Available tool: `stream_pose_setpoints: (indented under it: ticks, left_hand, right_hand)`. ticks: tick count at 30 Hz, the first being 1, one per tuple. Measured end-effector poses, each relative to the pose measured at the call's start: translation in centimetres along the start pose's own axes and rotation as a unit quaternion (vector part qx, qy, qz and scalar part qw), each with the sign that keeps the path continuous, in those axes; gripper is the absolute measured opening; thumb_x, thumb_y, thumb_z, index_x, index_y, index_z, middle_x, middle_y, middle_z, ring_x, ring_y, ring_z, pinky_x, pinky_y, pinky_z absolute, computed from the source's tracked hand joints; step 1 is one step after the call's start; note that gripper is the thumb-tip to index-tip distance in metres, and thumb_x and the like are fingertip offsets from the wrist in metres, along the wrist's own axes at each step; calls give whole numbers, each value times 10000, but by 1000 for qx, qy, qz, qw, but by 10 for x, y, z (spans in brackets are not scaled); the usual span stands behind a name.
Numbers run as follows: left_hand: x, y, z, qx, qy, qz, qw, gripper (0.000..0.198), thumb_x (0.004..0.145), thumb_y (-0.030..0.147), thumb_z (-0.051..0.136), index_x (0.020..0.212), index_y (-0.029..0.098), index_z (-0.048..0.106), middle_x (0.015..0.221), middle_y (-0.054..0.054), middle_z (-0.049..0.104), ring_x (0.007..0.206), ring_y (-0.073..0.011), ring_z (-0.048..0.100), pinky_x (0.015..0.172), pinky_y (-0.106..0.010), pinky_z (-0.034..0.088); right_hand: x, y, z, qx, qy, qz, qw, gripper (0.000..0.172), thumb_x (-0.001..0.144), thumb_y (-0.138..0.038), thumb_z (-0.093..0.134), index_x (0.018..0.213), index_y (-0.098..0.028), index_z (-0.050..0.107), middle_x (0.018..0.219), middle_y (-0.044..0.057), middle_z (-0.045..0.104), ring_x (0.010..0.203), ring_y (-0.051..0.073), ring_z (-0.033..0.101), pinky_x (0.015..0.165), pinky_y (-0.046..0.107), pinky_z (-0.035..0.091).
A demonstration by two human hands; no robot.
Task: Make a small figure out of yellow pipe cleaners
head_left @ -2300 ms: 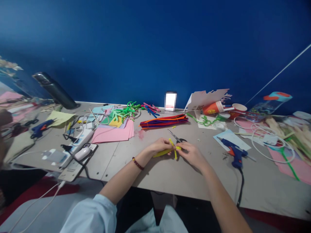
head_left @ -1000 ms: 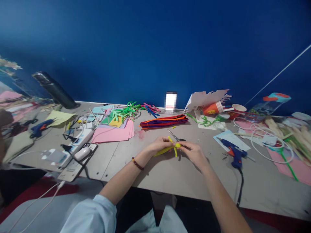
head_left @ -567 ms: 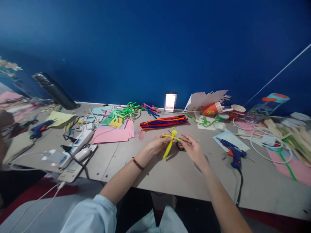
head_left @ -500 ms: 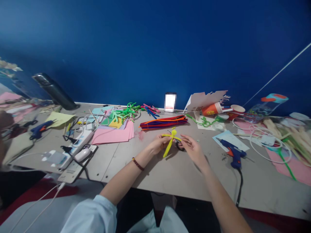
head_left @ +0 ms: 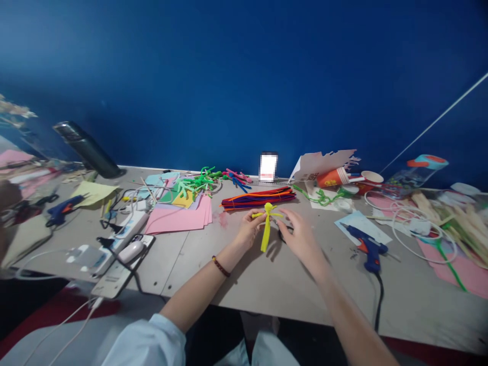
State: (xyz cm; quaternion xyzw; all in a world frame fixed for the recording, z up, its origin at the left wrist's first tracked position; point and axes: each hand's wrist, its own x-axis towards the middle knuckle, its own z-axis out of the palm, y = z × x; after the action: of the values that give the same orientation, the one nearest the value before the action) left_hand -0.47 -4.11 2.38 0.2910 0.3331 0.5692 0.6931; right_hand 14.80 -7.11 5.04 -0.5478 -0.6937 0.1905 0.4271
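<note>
A small yellow pipe-cleaner figure (head_left: 266, 230) with a round head, two side arms and long legs is held above the table. My left hand (head_left: 248, 229) pinches the arm on its left side between thumb and fingers. At the other side is my right hand (head_left: 299, 235), thumb and forefinger apart near the tip of the opposite arm; whether they touch it is hard to see. Scissors with dark handles (head_left: 285, 234) lie beneath, partly hidden by my right hand.
Behind my hands lies a bundle of red, orange and purple pipe cleaners (head_left: 259, 199). A blue glue gun (head_left: 366, 245) rests at right, pink paper (head_left: 179, 218) at left. A power strip (head_left: 122, 239), a phone (head_left: 268, 166) and orange paper cups (head_left: 331, 177) stand around.
The yellow figure has turned more upright, its legs now hanging nearly straight down. My right hand's fingers have shifted from the figure's arm and spread. The view has tilted up slightly.
</note>
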Motion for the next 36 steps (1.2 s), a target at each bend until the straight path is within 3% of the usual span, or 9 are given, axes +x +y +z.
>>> stream_pose_setpoints:
  ticks: [4, 8, 16, 20, 26, 30, 36]
  left_hand:
    - [0, 1, 1, -13, 28, 14, 999, 329, 521, 266, 837, 708, 153, 591, 698, 24, 641, 627, -83, 600, 590, -193, 451]
    - [-2, -3, 1, 0, 15, -1, 1000, 302, 523, 278, 836, 689, 150, 619, 689, 4, 643, 628, -99, 601, 606, -217, 454]
    - [-6, -3, 0, 77, -26, 19, 996, 204, 646, 336, 755, 760, 178, 694, 784, -48, 681, 708, -144, 626, 607, -243, 475]
    - [-7, 4, 1, 154, -24, 73, 985, 233, 643, 367, 754, 760, 168, 721, 780, -63, 685, 652, -138, 609, 614, -264, 481]
    - [-14, 14, 6, 274, -84, 152, 946, 133, 710, 317, 708, 763, 202, 750, 825, -80, 693, 727, -172, 618, 647, -278, 485]
    - [-17, 17, 7, 272, -89, 155, 946, 126, 643, 256, 765, 765, 223, 758, 886, -93, 712, 849, -216, 630, 772, -308, 480]
    - [-12, 18, 2, 318, -131, 153, 926, 173, 744, 312, 671, 866, 222, 755, 953, -94, 712, 856, -219, 637, 695, -291, 490]
  right_hand:
    - [15, 18, 26, 188, -50, 76, 978, 327, 789, -424, 592, 1049, -235, 649, 1086, 82, 668, 917, 220, 646, 821, 376, 519]
    - [14, 33, 38, 326, -34, 143, 934, 330, 675, -444, 703, 904, -208, 677, 935, 56, 713, 832, 198, 668, 799, 343, 529]
    - [12, 27, 28, 374, -17, 173, 911, 352, 628, -460, 738, 850, -194, 673, 847, 51, 722, 744, 198, 684, 747, 345, 550]
    - [13, 22, 25, 423, -22, 197, 884, 369, 580, -439, 781, 832, -195, 667, 810, 31, 719, 713, 177, 676, 749, 330, 549]
    - [12, 24, 23, 499, -27, 250, 830, 306, 599, -383, 782, 795, -200, 635, 687, 4, 700, 634, 177, 676, 643, 313, 572]
    - [12, 28, 20, 496, -63, 300, 812, 234, 648, -329, 745, 798, -198, 621, 620, 12, 682, 583, 192, 675, 562, 310, 586]
    - [12, 30, 16, 516, -67, 327, 789, 201, 674, -279, 735, 827, -202, 629, 705, 28, 704, 651, 190, 690, 595, 302, 605]
